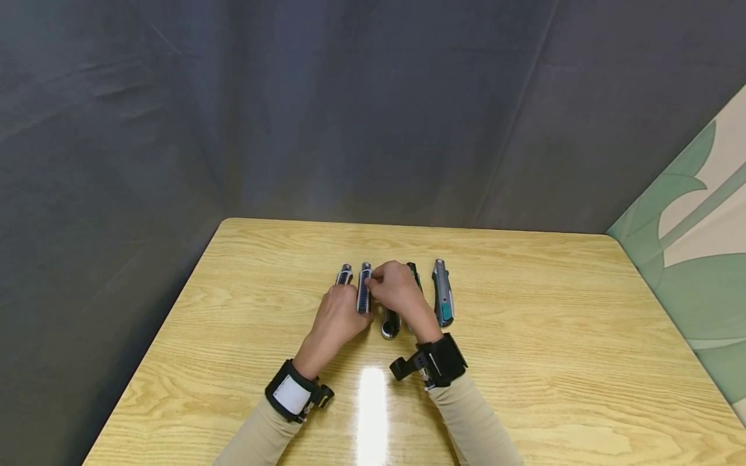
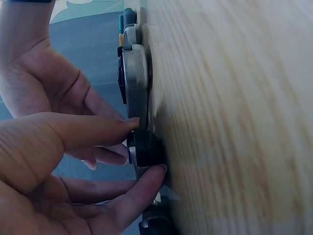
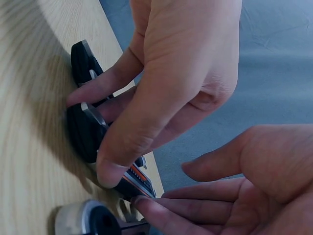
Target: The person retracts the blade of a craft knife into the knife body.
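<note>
My left hand (image 1: 339, 314) pinches the near end of a utility knife (image 1: 364, 288), thumb on one side and a finger on the other. Its black end (image 2: 146, 149) shows between these fingers in the left wrist view. An orange strip on the same knife (image 3: 138, 176) appears in the right wrist view. My right hand (image 1: 399, 286) is at this knife's far part, a fingertip touching it, with the thumb apart from that finger in the right wrist view. To the left lies a similar utility knife (image 1: 345, 274), partly covered by my left hand.
Right of the pinched knife lies one with a round end (image 1: 390, 325). A dark knife (image 1: 414, 274) is mostly hidden by my right hand. Farther right is a grey knife with a teal slider (image 1: 443, 294). The wooden table (image 1: 553, 336) meets a dark curtain (image 1: 361, 129) behind.
</note>
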Action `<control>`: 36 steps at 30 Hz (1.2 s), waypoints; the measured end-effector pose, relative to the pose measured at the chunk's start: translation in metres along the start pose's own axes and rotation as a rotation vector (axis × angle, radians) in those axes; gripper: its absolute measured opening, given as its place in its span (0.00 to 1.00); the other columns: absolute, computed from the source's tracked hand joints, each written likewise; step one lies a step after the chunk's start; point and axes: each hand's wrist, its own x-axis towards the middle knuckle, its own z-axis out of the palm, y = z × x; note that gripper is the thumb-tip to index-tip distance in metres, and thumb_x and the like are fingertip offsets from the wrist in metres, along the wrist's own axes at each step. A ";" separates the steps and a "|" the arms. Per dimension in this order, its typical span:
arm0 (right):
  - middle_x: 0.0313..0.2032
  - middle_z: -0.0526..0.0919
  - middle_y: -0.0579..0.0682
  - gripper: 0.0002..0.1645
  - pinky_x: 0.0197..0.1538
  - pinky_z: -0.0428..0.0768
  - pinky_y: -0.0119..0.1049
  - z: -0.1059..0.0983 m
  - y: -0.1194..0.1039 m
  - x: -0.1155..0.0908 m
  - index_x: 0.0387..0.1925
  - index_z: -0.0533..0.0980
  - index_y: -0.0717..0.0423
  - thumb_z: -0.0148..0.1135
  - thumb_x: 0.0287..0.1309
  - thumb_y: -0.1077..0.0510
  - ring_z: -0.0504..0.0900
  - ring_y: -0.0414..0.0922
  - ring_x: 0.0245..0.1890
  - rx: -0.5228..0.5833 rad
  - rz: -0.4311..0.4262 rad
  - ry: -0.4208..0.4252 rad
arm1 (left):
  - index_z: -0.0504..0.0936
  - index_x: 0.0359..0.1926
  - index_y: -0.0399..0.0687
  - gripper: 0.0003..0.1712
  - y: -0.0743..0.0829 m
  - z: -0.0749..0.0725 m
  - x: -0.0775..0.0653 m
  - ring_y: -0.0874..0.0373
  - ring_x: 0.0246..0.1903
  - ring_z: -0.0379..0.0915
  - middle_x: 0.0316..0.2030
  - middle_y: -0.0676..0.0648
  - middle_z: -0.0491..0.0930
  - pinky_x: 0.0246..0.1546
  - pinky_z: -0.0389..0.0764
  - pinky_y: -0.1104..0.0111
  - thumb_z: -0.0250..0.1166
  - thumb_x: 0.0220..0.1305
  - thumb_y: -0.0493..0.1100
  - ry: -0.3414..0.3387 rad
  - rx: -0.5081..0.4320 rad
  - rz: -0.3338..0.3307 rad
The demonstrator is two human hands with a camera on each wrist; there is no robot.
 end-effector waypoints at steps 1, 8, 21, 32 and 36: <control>0.17 0.79 0.49 0.14 0.17 0.65 0.30 0.000 0.000 0.000 0.27 0.83 0.59 0.56 0.62 0.57 0.72 0.43 0.15 0.000 0.002 0.000 | 0.72 0.15 0.46 0.16 0.000 0.000 0.000 0.55 0.16 0.65 0.13 0.49 0.71 0.14 0.68 0.67 0.73 0.43 0.41 -0.002 -0.002 -0.007; 0.22 0.82 0.51 0.12 0.19 0.69 0.31 0.000 0.001 -0.002 0.34 0.83 0.58 0.57 0.62 0.57 0.74 0.43 0.18 0.000 0.011 -0.009 | 0.74 0.18 0.43 0.15 0.000 -0.001 -0.001 0.54 0.19 0.66 0.17 0.48 0.72 0.15 0.69 0.66 0.73 0.42 0.43 -0.042 0.005 -0.051; 0.38 0.84 0.52 0.17 0.24 0.76 0.35 -0.015 0.009 -0.004 0.51 0.79 0.54 0.57 0.62 0.54 0.79 0.43 0.25 0.048 0.036 0.042 | 0.84 0.36 0.42 0.17 -0.006 -0.019 0.001 0.58 0.25 0.70 0.29 0.46 0.81 0.21 0.75 0.66 0.75 0.46 0.46 0.020 -0.048 -0.086; 0.38 0.85 0.54 0.14 0.30 0.81 0.42 -0.049 0.048 -0.010 0.46 0.81 0.53 0.57 0.60 0.56 0.81 0.47 0.33 -0.036 0.056 0.246 | 0.81 0.43 0.37 0.24 -0.026 -0.025 0.005 0.54 0.25 0.68 0.30 0.44 0.76 0.20 0.70 0.66 0.73 0.49 0.49 -0.030 -0.012 -0.186; 0.38 0.84 0.56 0.15 0.26 0.78 0.40 -0.063 0.065 -0.015 0.45 0.81 0.56 0.59 0.57 0.59 0.79 0.49 0.30 -0.066 0.112 0.255 | 0.81 0.44 0.37 0.24 -0.032 -0.022 0.005 0.54 0.25 0.69 0.30 0.44 0.77 0.18 0.69 0.68 0.73 0.49 0.48 -0.062 -0.007 -0.222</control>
